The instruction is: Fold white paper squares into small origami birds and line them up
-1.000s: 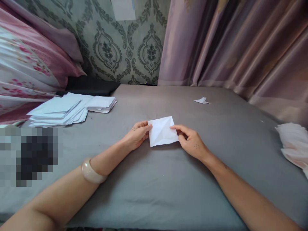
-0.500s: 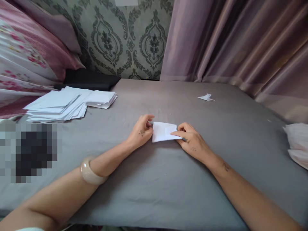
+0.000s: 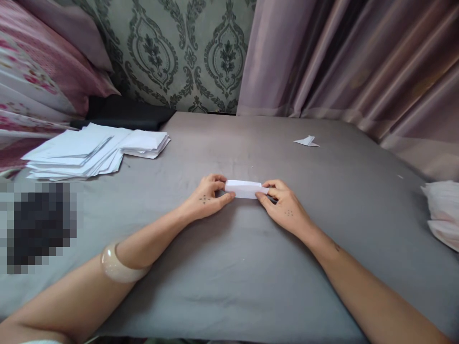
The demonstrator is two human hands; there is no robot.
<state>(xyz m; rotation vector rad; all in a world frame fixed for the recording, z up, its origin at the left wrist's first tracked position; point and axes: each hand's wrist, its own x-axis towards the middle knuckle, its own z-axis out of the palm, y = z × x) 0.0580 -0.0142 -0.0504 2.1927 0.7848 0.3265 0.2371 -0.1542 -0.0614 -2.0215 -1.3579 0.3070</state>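
Observation:
A small piece of white paper (image 3: 244, 188) is held between my two hands over the grey cloth, its near edge bent up so it looks like a narrow strip. My left hand (image 3: 212, 195) pinches its left end, thumb on the near side and fingers behind. The right end is gripped by my right hand (image 3: 281, 198), thumb in front and fingers curled at the back. A pale bangle (image 3: 124, 265) circles my left forearm.
Stacked white paper sheets (image 3: 75, 153) lie at the left, by a black folded item (image 3: 125, 112). A small folded paper piece (image 3: 307, 141) rests at the far right. Whitish fabric (image 3: 444, 212) sits at the right edge. Curtains (image 3: 304, 57) and a patterned wall stand behind.
The paper went from a wider flat rectangle to a narrower strip as its near edge was turned up. My left hand now grips its left end with the thumb in front.

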